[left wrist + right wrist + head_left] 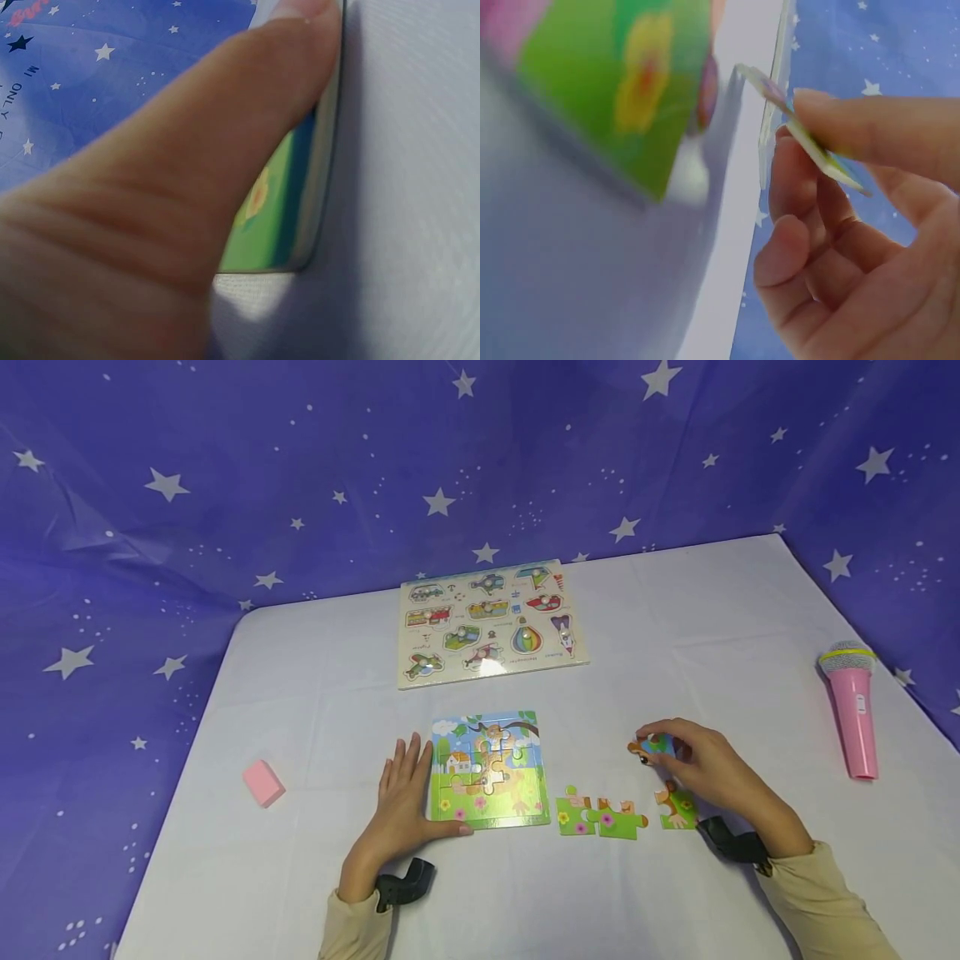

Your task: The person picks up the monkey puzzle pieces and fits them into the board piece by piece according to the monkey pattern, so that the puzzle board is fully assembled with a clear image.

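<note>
My left hand point(405, 806) lies against the left side of a square jigsaw puzzle board point(452, 812), fingers straight along that side and thumb at the bottom edge. In the left wrist view the thumb point(217, 112) crosses the board's corner point(251, 247). To the right, my right hand point(708, 764) pinches a jigsaw piece point(658, 744) just over the table. The right wrist view shows this piece point(810, 146) edge-on between thumb and finger. Below it lies a loose green-and-brown piece point(677, 810). Two green pieces point(618, 823) sit together beside the board.
Behind the board lies a wooden peg puzzle point(457, 674) with vehicle pictures. A pink block point(263, 783) is at the left, and a pink toy microphone point(853, 718) at the right edge. A blue starry cloth point(375, 468) hangs behind the white table point(315, 685).
</note>
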A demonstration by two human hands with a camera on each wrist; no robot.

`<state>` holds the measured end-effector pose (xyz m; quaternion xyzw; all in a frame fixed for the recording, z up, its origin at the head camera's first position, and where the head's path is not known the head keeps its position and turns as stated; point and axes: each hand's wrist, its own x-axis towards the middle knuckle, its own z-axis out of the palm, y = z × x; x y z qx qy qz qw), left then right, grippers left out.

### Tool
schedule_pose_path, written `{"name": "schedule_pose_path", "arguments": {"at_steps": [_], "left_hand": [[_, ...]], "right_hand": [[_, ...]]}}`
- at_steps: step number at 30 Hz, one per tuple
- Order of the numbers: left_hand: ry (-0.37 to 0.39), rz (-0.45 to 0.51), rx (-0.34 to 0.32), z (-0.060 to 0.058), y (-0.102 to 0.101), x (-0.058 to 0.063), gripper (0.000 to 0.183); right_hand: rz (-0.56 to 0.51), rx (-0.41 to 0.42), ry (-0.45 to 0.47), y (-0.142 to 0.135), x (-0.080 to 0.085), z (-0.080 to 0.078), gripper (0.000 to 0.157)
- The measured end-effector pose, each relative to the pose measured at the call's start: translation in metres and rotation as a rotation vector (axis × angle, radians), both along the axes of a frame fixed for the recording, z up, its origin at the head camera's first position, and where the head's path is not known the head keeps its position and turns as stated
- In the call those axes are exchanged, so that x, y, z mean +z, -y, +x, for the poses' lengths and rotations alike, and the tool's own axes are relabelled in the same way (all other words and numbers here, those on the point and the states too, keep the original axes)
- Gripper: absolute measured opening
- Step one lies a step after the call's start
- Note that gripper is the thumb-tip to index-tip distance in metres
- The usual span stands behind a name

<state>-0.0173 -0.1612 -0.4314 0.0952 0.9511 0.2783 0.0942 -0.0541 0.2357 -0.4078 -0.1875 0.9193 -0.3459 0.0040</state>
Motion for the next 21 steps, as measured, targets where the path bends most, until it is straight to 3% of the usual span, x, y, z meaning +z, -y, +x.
{"name": "schedule_pose_path", "arguments": {"at_steps": [6,12,21], "left_hand": [[-0.004,-0.003,-0.001,0.0,0.0,0.0,0.124],[-0.01,0.001,-0.005,0.001,0.0,0.0,0.123],[-0.021,0.003,-0.008,0.0,0.0,-0.001,0.123]], "right_hand": [[-0.037,0.035,-0.017,0.003,0.001,0.001,0.031],[-0.077,0.053,0.047,0.012,0.003,0.003,0.03],[-0.073,0.113,0.011,0.055,0.009,0.0,0.026]]}}
